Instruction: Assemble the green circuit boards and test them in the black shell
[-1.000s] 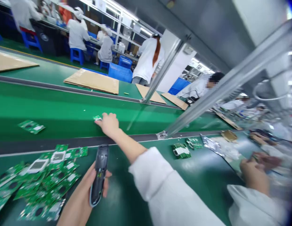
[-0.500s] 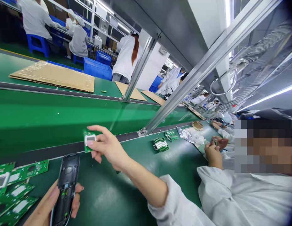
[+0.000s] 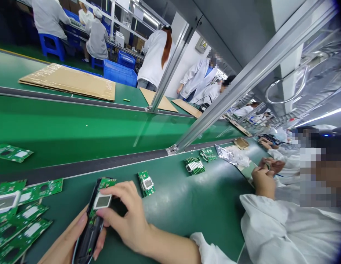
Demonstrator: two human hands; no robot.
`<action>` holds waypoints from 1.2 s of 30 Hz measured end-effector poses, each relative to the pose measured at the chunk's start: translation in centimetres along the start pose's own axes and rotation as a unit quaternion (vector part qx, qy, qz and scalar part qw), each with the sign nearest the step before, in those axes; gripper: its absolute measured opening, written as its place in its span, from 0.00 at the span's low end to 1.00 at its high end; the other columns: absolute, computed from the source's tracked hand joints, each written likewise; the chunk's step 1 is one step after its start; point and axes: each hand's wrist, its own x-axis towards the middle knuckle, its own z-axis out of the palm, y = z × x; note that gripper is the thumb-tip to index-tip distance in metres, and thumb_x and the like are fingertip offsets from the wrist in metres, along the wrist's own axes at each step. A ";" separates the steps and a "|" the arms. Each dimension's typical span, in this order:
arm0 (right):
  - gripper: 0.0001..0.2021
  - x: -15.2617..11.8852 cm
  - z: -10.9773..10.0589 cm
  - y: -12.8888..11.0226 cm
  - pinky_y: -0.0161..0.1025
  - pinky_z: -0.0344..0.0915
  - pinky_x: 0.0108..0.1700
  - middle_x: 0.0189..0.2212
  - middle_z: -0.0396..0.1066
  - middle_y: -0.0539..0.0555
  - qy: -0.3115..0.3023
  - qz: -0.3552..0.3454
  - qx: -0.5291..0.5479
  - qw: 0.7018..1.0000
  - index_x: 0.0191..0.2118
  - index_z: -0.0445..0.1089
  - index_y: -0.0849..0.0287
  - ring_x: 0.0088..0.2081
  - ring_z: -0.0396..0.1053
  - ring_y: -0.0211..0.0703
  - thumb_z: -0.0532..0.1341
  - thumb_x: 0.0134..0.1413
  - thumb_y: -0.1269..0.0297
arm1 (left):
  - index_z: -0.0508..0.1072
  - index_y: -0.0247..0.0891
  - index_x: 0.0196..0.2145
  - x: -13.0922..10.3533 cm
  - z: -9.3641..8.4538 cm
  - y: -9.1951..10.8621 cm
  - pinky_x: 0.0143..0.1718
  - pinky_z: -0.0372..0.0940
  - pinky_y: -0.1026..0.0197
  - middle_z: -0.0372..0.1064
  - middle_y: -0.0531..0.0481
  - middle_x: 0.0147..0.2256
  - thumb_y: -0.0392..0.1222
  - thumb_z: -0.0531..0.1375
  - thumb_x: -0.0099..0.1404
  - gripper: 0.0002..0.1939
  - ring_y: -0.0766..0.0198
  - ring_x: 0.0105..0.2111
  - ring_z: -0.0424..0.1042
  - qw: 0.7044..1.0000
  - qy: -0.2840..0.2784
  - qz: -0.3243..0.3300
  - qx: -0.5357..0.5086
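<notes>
In my left hand [image 3: 72, 234] lies a long black plastic housing [image 3: 89, 234], its hollow inner side facing up, with the fingers wrapped round its lower part. My right hand [image 3: 129, 216] pinches a small green circuit board with a white-framed grey display [image 3: 103, 201] between thumb and fingers. That board is at the upper end of the housing, overlapping it; whether it is fully seated I cannot tell. On the green table just beyond my right hand rests another small circuit board with a display [image 3: 146, 183].
Loose green circuit boards [image 3: 27, 223] are heaped at the left. Farther right stand a row of boards [image 3: 194, 165] and a plastic bag [image 3: 233, 156]. A metal post [image 3: 184, 141] rises from the table edge beside the green belt [image 3: 76, 135]. A co-worker's hands [image 3: 265, 176] work at the right.
My right hand has brought the display board from beside the belt edge down to the housing. The display board on the table, mostly hidden by my arm before, now shows. My view has shifted slightly.
</notes>
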 end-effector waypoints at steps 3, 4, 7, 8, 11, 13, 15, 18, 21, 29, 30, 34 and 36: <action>0.13 0.0 0.0 0.4 0.39 0.66 0.43 0.37 0.73 0.52 0.012 0.053 0.026 0.998 0.45 0.74 0.50 0.40 0.68 0.43 0.68 0.53 0.64 | 0.77 0.38 0.31 -1.2 1.4 1.3 0.21 0.60 0.60 0.70 0.48 0.21 0.63 0.66 0.54 0.23 0.63 0.18 0.65 0.999 0.035 -0.016 0.005; 0.13 -0.1 0.1 0.5 0.39 0.65 0.41 0.36 0.73 0.51 0.018 0.074 0.042 0.996 0.45 0.74 0.51 0.38 0.67 0.42 0.67 0.52 0.65 | 0.77 0.38 0.33 -1.7 1.9 1.8 0.23 0.61 0.60 0.72 0.48 0.24 0.62 0.67 0.54 0.23 0.62 0.20 0.65 0.999 0.051 -0.012 0.007; 0.14 -0.4 0.2 0.8 0.38 0.64 0.40 0.34 0.70 0.50 0.038 0.133 0.075 0.988 0.45 0.73 0.51 0.35 0.65 0.41 0.67 0.52 0.65 | 0.76 0.38 0.37 -2.7 3.2 2.7 0.27 0.62 0.60 0.72 0.48 0.29 0.61 0.64 0.59 0.22 0.63 0.23 0.65 0.998 0.068 0.014 0.013; 0.14 -0.5 0.1 0.9 0.38 0.64 0.40 0.34 0.69 0.50 0.036 0.141 0.079 0.986 0.45 0.73 0.51 0.35 0.65 0.41 0.67 0.51 0.66 | 0.75 0.38 0.39 -3.0 3.4 2.8 0.28 0.62 0.60 0.72 0.48 0.29 0.60 0.62 0.61 0.22 0.64 0.24 0.65 0.997 0.071 0.016 0.011; 0.13 -0.4 0.0 0.9 0.38 0.65 0.40 0.33 0.69 0.49 -0.001 0.117 0.071 0.991 0.45 0.73 0.49 0.36 0.65 0.41 0.66 0.53 0.67 | 0.72 0.39 0.49 -3.2 3.5 2.8 0.30 0.61 0.61 0.69 0.51 0.27 0.58 0.60 0.64 0.23 0.64 0.25 0.64 0.998 0.068 0.006 -0.002; 0.12 -0.3 -0.1 0.8 0.38 0.65 0.41 0.34 0.70 0.49 -0.026 0.081 0.052 0.995 0.45 0.74 0.49 0.36 0.65 0.41 0.66 0.54 0.68 | 0.69 0.38 0.54 -3.2 3.3 2.6 0.30 0.60 0.61 0.66 0.52 0.24 0.58 0.59 0.65 0.26 0.63 0.25 0.63 0.998 0.055 0.004 -0.007; 0.12 -0.3 -0.1 0.6 0.40 0.66 0.42 0.34 0.71 0.50 -0.035 0.058 0.027 0.997 0.46 0.74 0.48 0.37 0.66 0.43 0.65 0.55 0.68 | 0.67 0.37 0.56 -3.1 3.2 2.6 0.29 0.59 0.61 0.65 0.53 0.23 0.58 0.59 0.64 0.29 0.63 0.25 0.62 0.999 0.045 0.008 -0.007; 0.13 -0.2 -0.2 0.5 0.41 0.67 0.43 0.36 0.72 0.51 -0.031 0.044 -0.007 0.999 0.46 0.73 0.48 0.39 0.67 0.44 0.65 0.56 0.68 | 0.68 0.36 0.54 -3.1 3.1 2.6 0.29 0.59 0.61 0.66 0.52 0.24 0.60 0.60 0.63 0.30 0.63 0.25 0.62 0.999 0.043 0.009 -0.007; 0.13 -0.1 -0.3 0.5 0.41 0.67 0.44 0.38 0.73 0.50 -0.029 0.023 -0.024 0.999 0.47 0.73 0.47 0.42 0.67 0.44 0.65 0.56 0.68 | 0.69 0.36 0.53 -3.0 3.1 2.7 0.30 0.59 0.61 0.67 0.51 0.24 0.60 0.59 0.65 0.29 0.63 0.25 0.61 0.999 0.038 0.005 -0.001; 0.13 0.1 -0.3 0.6 0.43 0.67 0.45 0.39 0.71 0.51 -0.036 0.005 -0.040 0.999 0.48 0.72 0.47 0.42 0.68 0.44 0.64 0.57 0.68 | 0.68 0.35 0.54 -3.3 3.2 2.7 0.29 0.56 0.61 0.65 0.52 0.25 0.59 0.57 0.67 0.28 0.65 0.25 0.59 1.000 0.020 0.013 0.014; 0.14 0.1 -0.3 0.7 0.43 0.67 0.46 0.39 0.70 0.51 -0.032 0.004 -0.040 0.999 0.48 0.72 0.47 0.43 0.68 0.44 0.64 0.57 0.68 | 0.67 0.35 0.55 -3.3 3.2 2.8 0.29 0.55 0.61 0.65 0.52 0.25 0.59 0.56 0.67 0.28 0.65 0.25 0.58 1.000 0.019 0.013 0.016; 0.16 0.1 -0.3 0.6 0.41 0.67 0.43 0.35 0.61 0.51 -0.020 0.014 -0.040 0.999 0.48 0.73 0.44 0.40 0.65 0.42 0.65 0.55 0.67 | 0.64 0.36 0.58 -3.2 3.3 2.8 0.28 0.53 0.61 0.64 0.52 0.24 0.58 0.56 0.68 0.29 0.65 0.24 0.57 0.999 0.016 0.020 0.019; 0.16 0.2 -0.3 0.4 0.40 0.67 0.41 0.33 0.59 0.50 -0.035 0.029 -0.035 0.998 0.49 0.73 0.44 0.38 0.63 0.42 0.65 0.55 0.67 | 0.62 0.35 0.60 -3.2 3.3 2.8 0.28 0.53 0.61 0.63 0.53 0.23 0.59 0.55 0.68 0.31 0.65 0.24 0.56 0.999 0.017 0.019 0.024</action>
